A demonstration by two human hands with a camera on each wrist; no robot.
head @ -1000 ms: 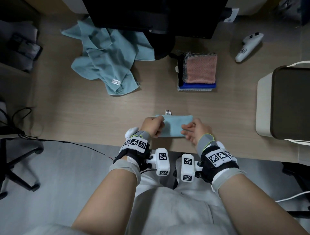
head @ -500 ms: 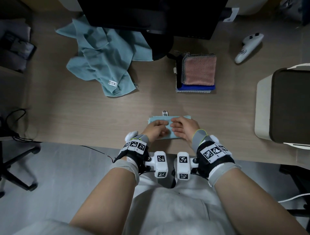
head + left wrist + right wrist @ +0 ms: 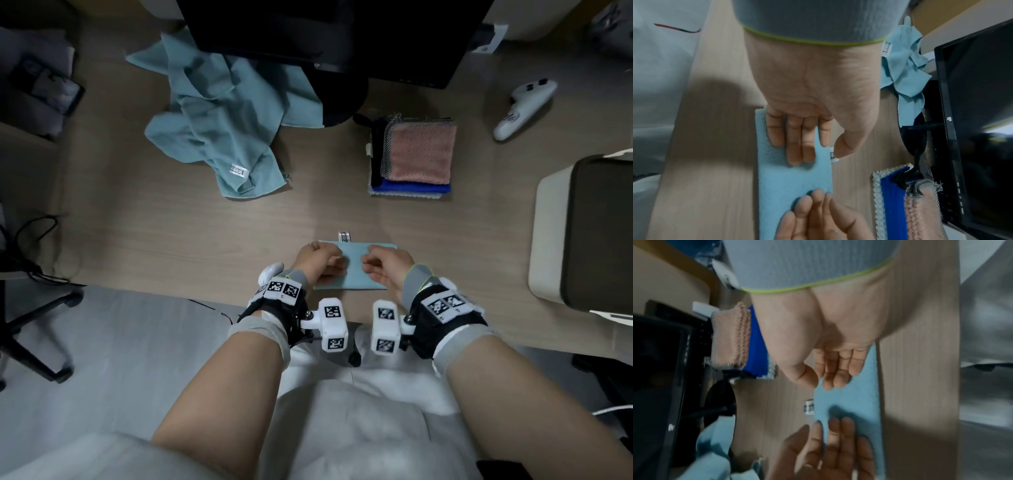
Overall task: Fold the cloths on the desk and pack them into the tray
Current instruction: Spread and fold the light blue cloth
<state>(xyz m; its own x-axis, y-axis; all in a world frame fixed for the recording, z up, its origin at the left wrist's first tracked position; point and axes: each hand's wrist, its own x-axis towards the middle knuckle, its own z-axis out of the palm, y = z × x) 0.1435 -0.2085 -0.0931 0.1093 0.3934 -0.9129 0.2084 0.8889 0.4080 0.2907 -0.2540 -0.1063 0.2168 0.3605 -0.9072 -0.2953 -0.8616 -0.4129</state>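
Head view: folded light-blue cloth lies flat at near edge of surface, long axis left-right, tag on far edge. Left hand and right hand cover its ends. Tray right, cut off.
Left wrist: fingers straight, together, pressing cloth.
Right wrist: blurred; fingers straight, flat on cloth.

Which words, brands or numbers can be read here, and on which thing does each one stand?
None can be read.
White tag on folded light blue cloth: blurred.
White label on crumpled light blue towel: blurred.
Logo on black monitor: unclear.
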